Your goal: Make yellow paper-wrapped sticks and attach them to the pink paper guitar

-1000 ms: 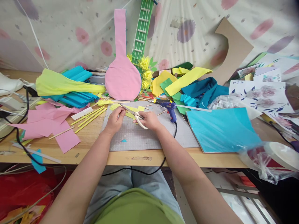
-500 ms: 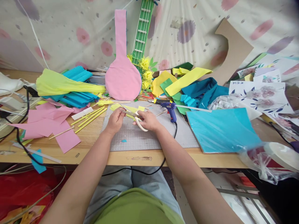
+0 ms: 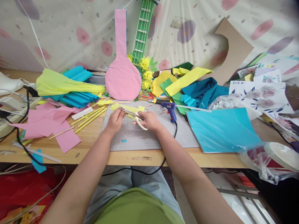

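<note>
White-handled scissors (image 3: 141, 124) are in my right hand (image 3: 150, 120), its fingers closed about the handles. Their metal blades point left, over the fingertips of my left hand (image 3: 115, 120). That hand is closed in a pinch, and what sits between its fingertips is too small to make out. Yellow paper (image 3: 137, 109) lies just behind both hands on the grey cutting mat (image 3: 140, 141). A tiny blue scrap (image 3: 124, 141) rests on the mat, nearer to me.
A blue glue gun (image 3: 172, 112) stands right of my hands, its black cord crossing the mat. Behind is a pink banjo-shaped piece (image 3: 123, 79). Yellow sticks (image 3: 90, 119) and pink paper (image 3: 48, 119) lie left; a turquoise sheet (image 3: 221, 129) lies right.
The scissor blades have drawn closer together. Both hands stay in nearly the same place, and the things on the table have not moved.
</note>
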Tool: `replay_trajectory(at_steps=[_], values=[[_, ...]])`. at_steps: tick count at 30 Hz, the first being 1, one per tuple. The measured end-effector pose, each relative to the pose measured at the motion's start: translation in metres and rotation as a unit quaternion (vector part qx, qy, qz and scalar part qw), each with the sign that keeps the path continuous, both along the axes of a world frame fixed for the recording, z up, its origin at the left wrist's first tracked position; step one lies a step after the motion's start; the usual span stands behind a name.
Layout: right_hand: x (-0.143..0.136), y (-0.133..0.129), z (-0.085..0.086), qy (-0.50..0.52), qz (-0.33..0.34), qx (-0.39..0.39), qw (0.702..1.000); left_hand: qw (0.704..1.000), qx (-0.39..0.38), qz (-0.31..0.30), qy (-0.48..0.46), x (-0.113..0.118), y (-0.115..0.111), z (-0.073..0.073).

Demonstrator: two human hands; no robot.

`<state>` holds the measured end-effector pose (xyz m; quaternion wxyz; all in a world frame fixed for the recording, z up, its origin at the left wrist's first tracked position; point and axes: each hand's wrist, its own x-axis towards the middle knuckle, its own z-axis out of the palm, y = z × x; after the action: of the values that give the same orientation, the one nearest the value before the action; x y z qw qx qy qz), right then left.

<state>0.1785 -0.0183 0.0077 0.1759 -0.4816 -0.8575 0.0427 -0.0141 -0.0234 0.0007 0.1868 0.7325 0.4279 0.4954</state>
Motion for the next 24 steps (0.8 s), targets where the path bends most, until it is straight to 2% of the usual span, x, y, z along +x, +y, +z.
replay_trajectory(at_steps=[6,12,15,24], values=[[0.0023,-0.0004,0.0029,0.023,-0.042,-0.017,0.999,0.999,-0.021,-0.014,-0.035,0.0012,-0.001,0.0007],[-0.003,-0.0011,0.0028,0.003,0.023,-0.013,1.0,1.0,0.002,0.0,-0.005,0.0008,-0.0011,0.0018],[-0.0055,-0.0018,0.0017,-0.004,0.03,-0.009,0.999,1.0,0.013,0.009,0.009,0.0004,-0.0011,0.0026],[-0.0026,-0.0015,-0.0004,-0.008,-0.044,-0.006,0.999,1.0,-0.009,0.013,-0.027,0.0021,-0.0004,0.0003]])
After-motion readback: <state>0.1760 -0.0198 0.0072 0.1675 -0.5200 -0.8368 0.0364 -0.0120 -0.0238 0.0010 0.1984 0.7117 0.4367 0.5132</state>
